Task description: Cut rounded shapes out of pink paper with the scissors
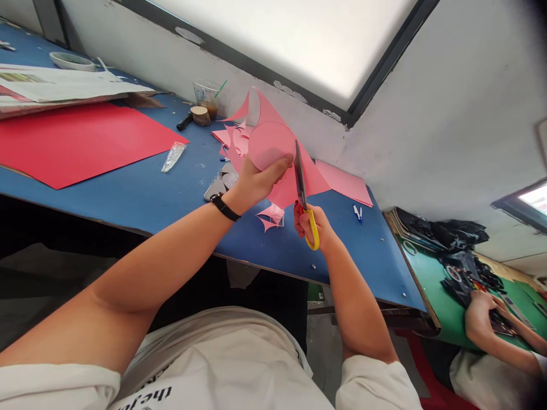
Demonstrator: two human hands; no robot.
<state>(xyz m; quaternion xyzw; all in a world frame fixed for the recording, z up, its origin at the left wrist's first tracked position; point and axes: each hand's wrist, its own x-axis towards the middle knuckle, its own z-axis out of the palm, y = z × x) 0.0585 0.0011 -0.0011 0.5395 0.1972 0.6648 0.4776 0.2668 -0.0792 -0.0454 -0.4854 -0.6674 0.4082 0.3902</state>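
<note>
Reading left to right, clock centred on our left hand: between nine and ten, the red sheet (pixel 94 145) lies flat under a pile of papers (pixel 72 85), well apart from the hands, presumably to keep it unmarked. Closer along that line sits a clear wrapper (pixel 174 157); toward eleven, the plastic cup (pixel 207 94) stands back by the wall, probably out of the way of elbows. Our left hand (pixel 260 181) grips the pink sheet (pixel 314 177) with the thumb on top, over the lower edge of the round (pixel 271 139) — likely to steady the curve close to the blades. Curved offcuts (pixel 270 216) lie just below, between five and six. At three o'clock the scissors (pixel 300 176) run along the round's right side; our right hand, (pixel 314 225) at four, is closed round their handles — how far apart the blades stand, we cannot tell. Beyond, at three, folded pink paper (pixel 346 183) rests by the wall, perhaps as spare stock; near four, well apart, another person's hands (pixel 481 310) are at a green table (pixel 457 322).
</note>
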